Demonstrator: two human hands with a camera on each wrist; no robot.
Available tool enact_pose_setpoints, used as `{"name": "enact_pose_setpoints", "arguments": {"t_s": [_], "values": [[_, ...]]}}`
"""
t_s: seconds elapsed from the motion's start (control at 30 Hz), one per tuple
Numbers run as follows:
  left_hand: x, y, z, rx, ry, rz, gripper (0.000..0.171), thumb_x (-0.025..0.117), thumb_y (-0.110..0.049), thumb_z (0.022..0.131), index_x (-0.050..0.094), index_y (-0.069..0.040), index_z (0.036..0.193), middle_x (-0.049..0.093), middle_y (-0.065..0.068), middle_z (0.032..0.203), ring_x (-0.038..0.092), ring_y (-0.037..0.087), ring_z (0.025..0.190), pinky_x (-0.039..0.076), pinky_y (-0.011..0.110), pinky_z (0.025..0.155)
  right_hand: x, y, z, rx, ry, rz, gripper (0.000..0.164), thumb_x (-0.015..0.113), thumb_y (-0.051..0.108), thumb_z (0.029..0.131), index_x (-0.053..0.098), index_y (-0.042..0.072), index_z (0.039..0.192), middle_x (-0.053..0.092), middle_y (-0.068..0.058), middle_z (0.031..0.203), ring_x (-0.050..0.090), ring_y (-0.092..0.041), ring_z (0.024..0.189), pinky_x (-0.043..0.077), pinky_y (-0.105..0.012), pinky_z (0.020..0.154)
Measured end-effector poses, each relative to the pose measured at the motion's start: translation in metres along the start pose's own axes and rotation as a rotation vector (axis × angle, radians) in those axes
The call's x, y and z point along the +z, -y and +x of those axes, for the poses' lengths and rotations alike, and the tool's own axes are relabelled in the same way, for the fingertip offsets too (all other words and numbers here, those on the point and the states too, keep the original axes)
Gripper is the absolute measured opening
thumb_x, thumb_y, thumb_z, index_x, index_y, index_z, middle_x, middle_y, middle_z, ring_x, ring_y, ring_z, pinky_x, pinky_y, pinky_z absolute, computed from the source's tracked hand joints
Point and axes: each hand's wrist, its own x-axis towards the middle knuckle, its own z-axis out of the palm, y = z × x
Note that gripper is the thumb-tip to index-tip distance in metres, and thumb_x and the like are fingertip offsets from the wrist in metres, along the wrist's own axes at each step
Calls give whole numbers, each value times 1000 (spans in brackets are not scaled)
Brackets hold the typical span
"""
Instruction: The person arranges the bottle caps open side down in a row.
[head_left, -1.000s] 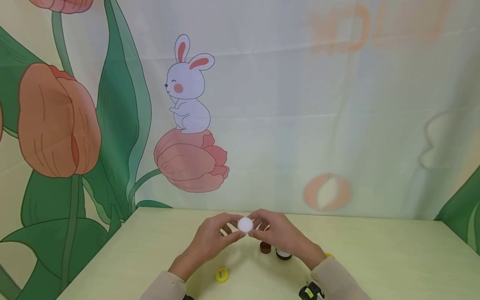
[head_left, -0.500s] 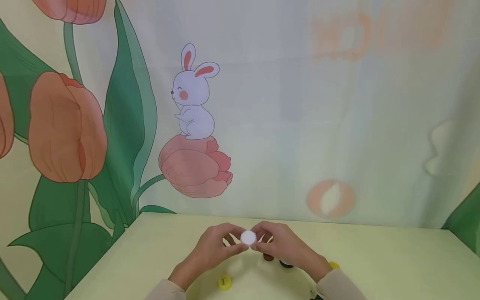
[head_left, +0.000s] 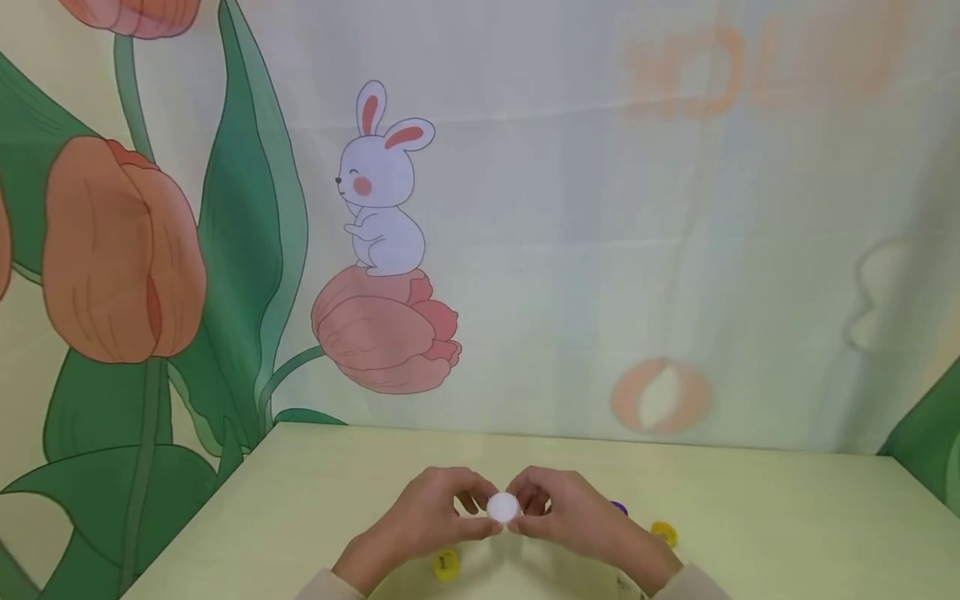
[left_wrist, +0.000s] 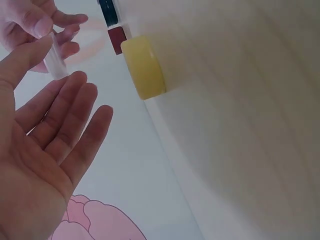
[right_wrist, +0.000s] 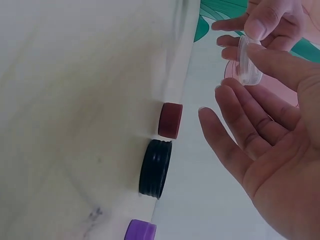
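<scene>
Nearest, at the lower edge of the head view, are the person's sleeves (head_left: 328, 586), with a yellow cap (head_left: 446, 565) on the table (head_left: 322, 467) just beyond the left forearm. A little farther, the left hand (head_left: 442, 517) and right hand (head_left: 566, 517) meet over the table, both gripping one white cap (head_left: 502, 507) between thumb and fingertips at opposite sides of its rim. Pinched only at the edge, it shows its whole round face upward; the shared hold probably keeps so small and light a piece from tipping. The wrist views show the other fingers loosely spread, out of the way, and the cap's wall translucent. Past the right forearm lie a second yellow cap (head_left: 663, 534) and, half hidden, a purple cap (head_left: 619, 507). The right wrist view adds a dark red cap (right_wrist: 170, 120) and a black cap (right_wrist: 155, 169), in line with the purple one; resting flat on the table, they seem unlikely to roll. Farthest, behind the table's back edge, hangs a cloth (head_left: 540, 250) printed with a rabbit (head_left: 386, 187) and tulips.
</scene>
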Motion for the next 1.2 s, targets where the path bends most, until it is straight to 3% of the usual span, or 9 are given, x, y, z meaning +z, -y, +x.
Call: {"name": "enact_pose_setpoints", "arguments": {"t_s": [0.2, 0.43, 0.7, 1.2], "values": [[1, -3, -2, -53, 94, 19, 21, 92, -27, 85, 81, -21, 101, 70, -19, 91, 66, 9, 91, 54, 28, 80, 3, 2, -5, 48, 60, 17, 20, 85, 17, 92, 71, 15, 106, 69, 10, 91, 64, -8, 83, 53, -25, 75], [1, -5, -4, -62, 180, 62, 21, 93, -29, 82, 81, -22, 98, 71, -20, 89, 66, 6, 93, 54, 29, 84, 9, -1, -7, 49, 128, 79, 23, 86, 9, 89, 69, 11, 104, 72, 7, 90, 67, -7, 80, 56, -25, 72], [2, -4, -7, -47, 196, 99, 26, 95, -29, 80, 81, -20, 99, 73, -20, 95, 67, 4, 95, 54, 29, 84, 16, -5, -7, 47, 141, 6, 27, 89, 10, 84, 69, 15, 101, 72, 11, 89, 66, -3, 79, 55, -23, 70], [2, -5, -4, -45, 211, 120, 25, 95, -30, 81, 81, -20, 98, 74, -17, 95, 68, 6, 95, 55, 30, 84, 12, -3, -7, 63, 158, 3, 27, 89, 11, 84, 69, 16, 101, 71, 11, 90, 66, -3, 81, 55, -23, 71]]}}
